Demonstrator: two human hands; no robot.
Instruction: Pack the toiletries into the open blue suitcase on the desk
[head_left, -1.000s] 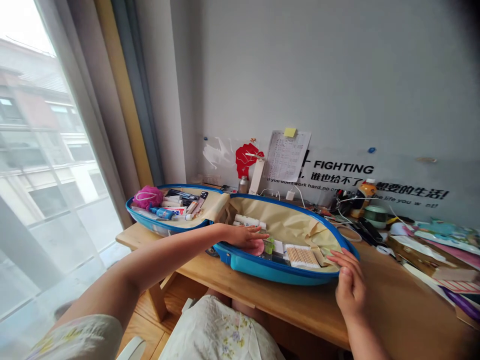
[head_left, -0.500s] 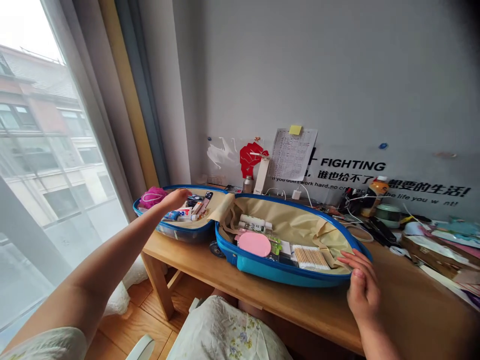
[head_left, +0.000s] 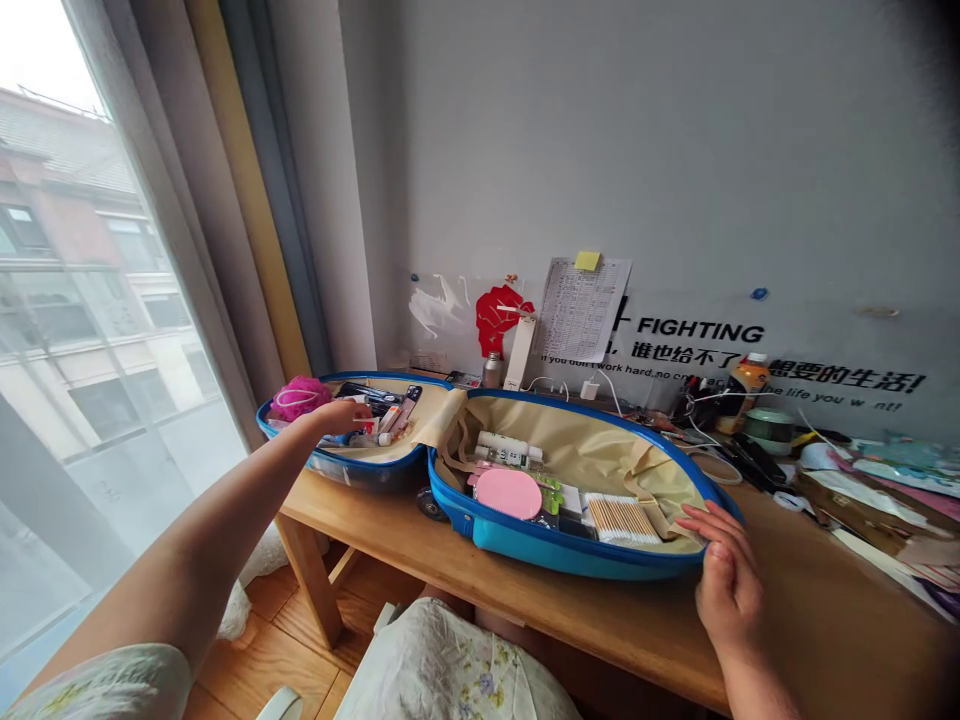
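Observation:
A small blue suitcase with a beige lining lies spread in two halves, its right half [head_left: 592, 565] nearer me. Inside the left half [head_left: 367, 467], my left hand [head_left: 346, 414] has its fingers bent down onto a small white-and-red tube [head_left: 367, 427], partly hidden by them. Close by are a pink mesh bath ball [head_left: 300, 397] and a slim phone-like item [head_left: 409, 408]. My right hand [head_left: 726, 570] rests with fingers stretched over the right end of the rim, holding nothing loose. The right half contains a pink oval case [head_left: 508, 493], cotton swabs [head_left: 621, 519] and a white bottle [head_left: 510, 447].
The suitcase stands on a wooden desk [head_left: 810, 600] against a grey wall. An orange-labelled bottle [head_left: 750, 378], a green-tinted jar [head_left: 769, 428], cables and papers crowd the desk's right side. A curtained window is at my left.
My left hand has dropped lower into the left half, from above the items down onto the tube. My right hand stays on the rim. The view has shifted slightly.

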